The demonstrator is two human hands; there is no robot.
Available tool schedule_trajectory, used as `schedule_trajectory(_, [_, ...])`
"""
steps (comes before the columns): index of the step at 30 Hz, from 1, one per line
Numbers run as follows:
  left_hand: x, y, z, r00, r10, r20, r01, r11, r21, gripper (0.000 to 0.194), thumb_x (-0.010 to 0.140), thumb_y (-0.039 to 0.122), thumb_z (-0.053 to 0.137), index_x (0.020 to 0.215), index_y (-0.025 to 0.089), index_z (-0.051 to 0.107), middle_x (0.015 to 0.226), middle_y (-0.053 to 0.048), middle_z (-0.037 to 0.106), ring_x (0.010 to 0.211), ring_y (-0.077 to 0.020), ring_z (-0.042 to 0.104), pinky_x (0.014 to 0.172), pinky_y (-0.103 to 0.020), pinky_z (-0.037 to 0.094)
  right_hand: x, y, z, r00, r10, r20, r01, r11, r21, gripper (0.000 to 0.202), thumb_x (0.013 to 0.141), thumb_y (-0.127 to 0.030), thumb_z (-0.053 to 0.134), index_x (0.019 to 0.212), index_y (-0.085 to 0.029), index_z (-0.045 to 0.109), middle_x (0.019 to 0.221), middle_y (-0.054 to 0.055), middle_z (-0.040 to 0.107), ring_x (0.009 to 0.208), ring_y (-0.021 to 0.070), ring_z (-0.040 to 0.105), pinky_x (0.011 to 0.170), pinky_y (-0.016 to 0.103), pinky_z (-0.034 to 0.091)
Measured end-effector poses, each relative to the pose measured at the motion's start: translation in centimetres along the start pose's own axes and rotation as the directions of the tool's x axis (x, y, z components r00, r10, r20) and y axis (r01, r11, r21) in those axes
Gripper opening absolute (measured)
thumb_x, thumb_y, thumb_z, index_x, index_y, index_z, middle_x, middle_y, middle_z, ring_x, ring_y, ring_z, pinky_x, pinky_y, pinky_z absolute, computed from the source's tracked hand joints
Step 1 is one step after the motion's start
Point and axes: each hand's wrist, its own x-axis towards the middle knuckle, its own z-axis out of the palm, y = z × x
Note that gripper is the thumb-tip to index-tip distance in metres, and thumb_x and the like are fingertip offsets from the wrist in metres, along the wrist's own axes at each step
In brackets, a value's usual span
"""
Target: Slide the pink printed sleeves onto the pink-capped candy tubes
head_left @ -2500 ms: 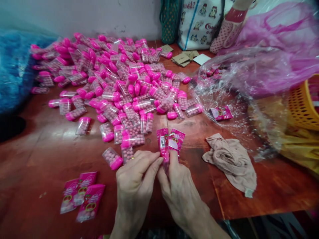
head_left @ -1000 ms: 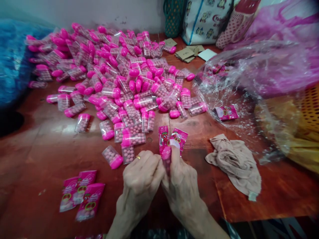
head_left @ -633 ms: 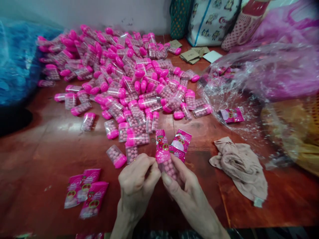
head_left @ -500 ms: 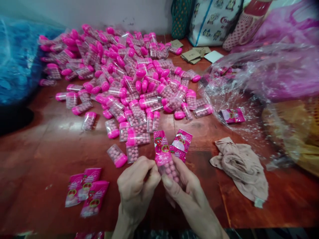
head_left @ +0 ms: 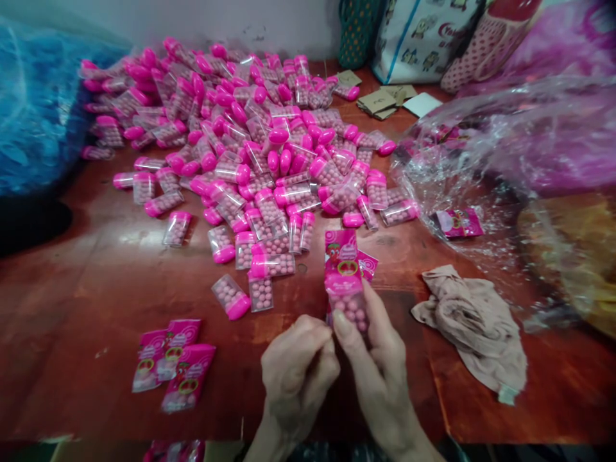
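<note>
The right hand (head_left: 373, 346) has its grip closed round a pink candy packet (head_left: 347, 289), upright above the bench (head_left: 96, 282); the left hand (head_left: 301, 366), fingers curled, is just beside it. Beyond lies a heap of pink-capped candy containers (head_left: 260, 160).

A single camera worn on the person's head is looking forward and down from above the near edge of a reddish tabletop (head_left: 96, 282), taking in both bare hands at close range and reaching to the pale wall (head_left: 269, 25) beyond.
</note>
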Motion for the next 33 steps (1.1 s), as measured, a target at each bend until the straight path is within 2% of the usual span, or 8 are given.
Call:
schedule_trajectory(5, [0.7, -1.4, -0.7, 0.914, -0.375, -0.152, 0.339, 0.915, -0.22, 0.015, 0.078, 0.019, 0.061, 0.087, 0.025, 0.073, 0.081, -0.001, 0.073, 0.077, -0.0186, 0.066, 0.076, -0.029, 0.05, 0.3, 0.1, -0.5, 0.995, -0.007, 0.095, 0.008, 1.0, -0.007, 0.053, 0.086, -0.032, 0.052, 0.135, -0.019, 0.039, 0.109, 0.009, 0.063, 0.094, 0.0226, 0.062, 0.083, 0.037, 0.05])
schedule_trajectory(8, [1.8, -1.8, -0.6, 0.85, -0.526, 0.013, 0.444, 0.705, -0.553, 0.023, 0.078, 0.032, 0.062, 0.096, 0.02, 0.072, 0.095, -0.006, 0.073, 0.09, -0.0237, 0.065, 0.084, -0.034, 0.048, 0.3, 0.0, -0.2, 0.987, -0.061, 0.147, 0.067, 0.997, -0.037, 0.051, 0.084, -0.028, 0.054, 0.132, -0.018, 0.042, 0.116, 0.009, 0.06, 0.101, 0.0225, 0.059, 0.089, 0.035, 0.047])
schedule_trajectory(11, [2.6, -1.3, 0.1, 0.784, -0.586, 0.204, 0.535, 0.47, -0.702, 0.02, 0.074, 0.024, 0.067, 0.092, 0.017, 0.073, 0.09, -0.007, 0.074, 0.087, -0.0231, 0.066, 0.084, -0.033, 0.048, 0.5, -0.3, 0.1, 0.972, -0.101, 0.211, 0.112, 0.993, -0.04, 0.037, 0.085, -0.025, 0.053, 0.121, -0.017, 0.051, 0.104, 0.007, 0.066, 0.094, 0.0201, 0.062, 0.082, 0.029, 0.05])
schedule_trajectory(15, [2.7, -0.4, 1.3, 0.686, -0.683, 0.25, 0.534, 0.24, -0.811, 0.011, 0.073, 0.018, 0.067, 0.082, 0.015, 0.073, 0.077, -0.006, 0.073, 0.08, -0.0198, 0.067, 0.082, -0.032, 0.048, 0.4, -0.4, -0.1, 0.979, -0.072, 0.189, 0.103, 0.982, -0.16, 0.03, 0.086, -0.03, 0.05, 0.115, -0.02, 0.054, 0.088, 0.004, 0.067, 0.078, 0.0184, 0.064, 0.067, 0.026, 0.052])
schedule_trajectory(22, [1.5, 0.6, 2.5, 0.577, -0.737, 0.351, 0.562, 0.046, -0.826, 0.013, 0.077, 0.021, 0.064, 0.085, 0.014, 0.072, 0.078, -0.007, 0.072, 0.079, -0.0193, 0.066, 0.078, -0.031, 0.049, -0.4, 0.1, 0.0, 0.99, -0.086, 0.111, 0.115, 0.949, -0.295, 0.031, 0.088, -0.029, 0.047, 0.117, -0.021, 0.052, 0.1, 0.007, 0.066, 0.085, 0.0199, 0.063, 0.072, 0.028, 0.051])
schedule_trajectory(25, [1.3, 0.7, 2.5, 0.563, -0.75, 0.349, 0.572, 0.048, -0.819, 0.013, 0.076, 0.021, 0.066, 0.085, 0.014, 0.071, 0.079, -0.007, 0.072, 0.081, -0.0205, 0.066, 0.079, -0.031, 0.049, -0.2, 0.1, 0.0, 0.976, -0.114, 0.186, 0.162, 0.95, -0.266, 0.031, 0.089, -0.028, 0.044, 0.118, -0.018, 0.05, 0.101, 0.009, 0.066, 0.085, 0.0197, 0.063, 0.071, 0.028, 0.051])
schedule_trajectory(29, [1.7, 0.1, 1.5, 0.614, -0.701, 0.364, 0.576, 0.082, -0.814, 0.019, 0.073, 0.024, 0.068, 0.089, 0.014, 0.07, 0.086, -0.009, 0.072, 0.087, -0.0233, 0.065, 0.082, -0.035, 0.049, 0.2, -0.3, -0.5, 0.975, -0.104, 0.194, 0.159, 0.942, -0.294, 0.032, 0.089, -0.036, 0.046, 0.119, -0.027, 0.051, 0.103, 0.004, 0.065, 0.088, 0.0188, 0.062, 0.072, 0.026, 0.05])
schedule_trajectory(33, [2.6, -0.4, 0.1, 0.625, -0.661, 0.416, 0.603, 0.07, -0.795, 0.047, 0.075, 0.054, 0.058, 0.1, 0.015, 0.066, 0.096, -0.014, 0.07, 0.088, -0.0284, 0.065, 0.076, -0.041, 0.052, 0.6, -0.9, -1.1, 0.95, 0.011, 0.313, 0.087, 0.951, -0.298, 0.029, 0.086, -0.04, 0.051, 0.114, -0.031, 0.055, 0.102, 0.0, 0.064, 0.087, 0.0179, 0.06, 0.071, 0.025, 0.049])
